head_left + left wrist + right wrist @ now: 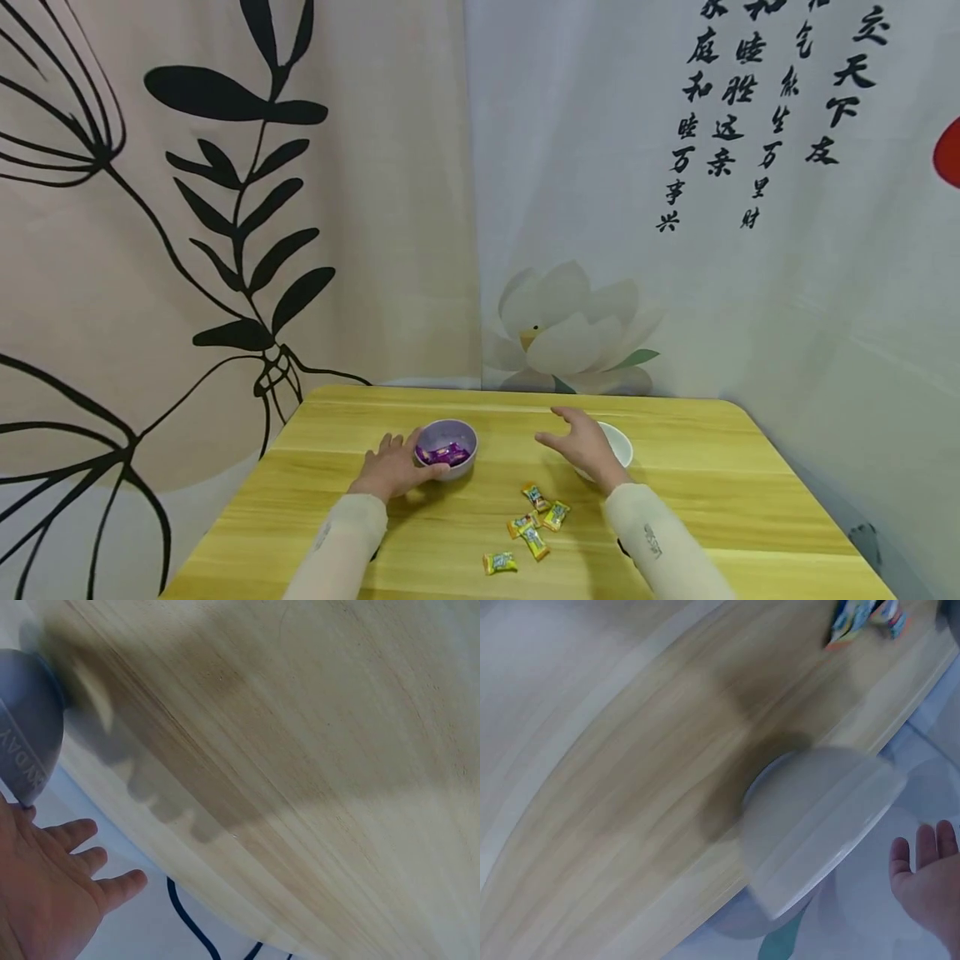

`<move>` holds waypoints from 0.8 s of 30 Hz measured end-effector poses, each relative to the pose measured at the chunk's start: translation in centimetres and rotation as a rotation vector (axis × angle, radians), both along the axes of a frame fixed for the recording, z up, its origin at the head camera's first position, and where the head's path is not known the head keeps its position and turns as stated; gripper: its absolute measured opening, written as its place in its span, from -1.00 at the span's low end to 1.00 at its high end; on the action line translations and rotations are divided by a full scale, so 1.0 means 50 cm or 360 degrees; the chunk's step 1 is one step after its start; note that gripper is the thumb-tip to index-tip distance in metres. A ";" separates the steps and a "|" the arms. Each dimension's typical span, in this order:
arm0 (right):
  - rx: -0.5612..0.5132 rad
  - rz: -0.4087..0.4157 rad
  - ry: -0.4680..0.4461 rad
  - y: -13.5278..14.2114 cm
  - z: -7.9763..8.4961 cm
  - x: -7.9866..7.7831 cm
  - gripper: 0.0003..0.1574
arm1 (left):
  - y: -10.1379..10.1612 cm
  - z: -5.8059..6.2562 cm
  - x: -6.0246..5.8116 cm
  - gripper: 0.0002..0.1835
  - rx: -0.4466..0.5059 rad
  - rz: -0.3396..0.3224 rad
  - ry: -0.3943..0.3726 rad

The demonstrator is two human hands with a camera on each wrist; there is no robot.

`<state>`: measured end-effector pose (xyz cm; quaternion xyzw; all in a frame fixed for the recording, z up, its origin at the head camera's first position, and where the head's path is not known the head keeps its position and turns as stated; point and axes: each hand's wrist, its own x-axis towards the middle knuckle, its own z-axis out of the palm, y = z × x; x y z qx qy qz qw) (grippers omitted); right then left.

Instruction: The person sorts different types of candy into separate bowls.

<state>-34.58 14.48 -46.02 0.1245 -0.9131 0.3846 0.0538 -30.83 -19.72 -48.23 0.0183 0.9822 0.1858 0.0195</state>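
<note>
My left hand point(393, 471) is at the left side of a small purple bowl point(447, 429), with its thumb across the near side. Purple-wrapped candies point(446, 455) lie inside. In the left wrist view the fingers of that hand point(45, 892) are spread and fairly straight, and one meets the edge of the bowl point(30, 720). Over the left side of a white bowl point(621, 446), my right hand point(588, 454) hovers with thumb and fingers apart, holding nothing. The right wrist view shows this hand point(930, 889) apart from the white bowl point(817, 825).
Several yellow-wrapped candies point(534, 542) lie loose on the wooden table point(675, 517) between my forearms, one nearer the front. Behind the table's far edge hangs a printed curtain point(405, 208) with plant drawings and lettering.
</note>
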 end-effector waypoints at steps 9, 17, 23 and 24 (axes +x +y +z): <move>0.0013 -0.0056 0.0014 0.087 -0.002 0.001 -0.08 | 0.001 0.005 -0.001 0.19 0.0015 -0.0018 -0.0016; 0.0114 -0.0051 0.0015 0.160 -0.015 -0.008 0.13 | 0.001 0.009 -0.005 0.19 -0.0007 -0.0022 -0.0028; 0.0145 -0.0044 -0.0086 0.190 -0.039 -0.008 0.38 | 0.001 0.013 -0.003 0.20 0.0020 -0.0019 -0.0067; 0.0143 -0.0042 -0.0115 0.191 -0.045 -0.007 0.41 | 0.000 0.012 -0.003 0.20 0.0028 -0.0021 -0.0074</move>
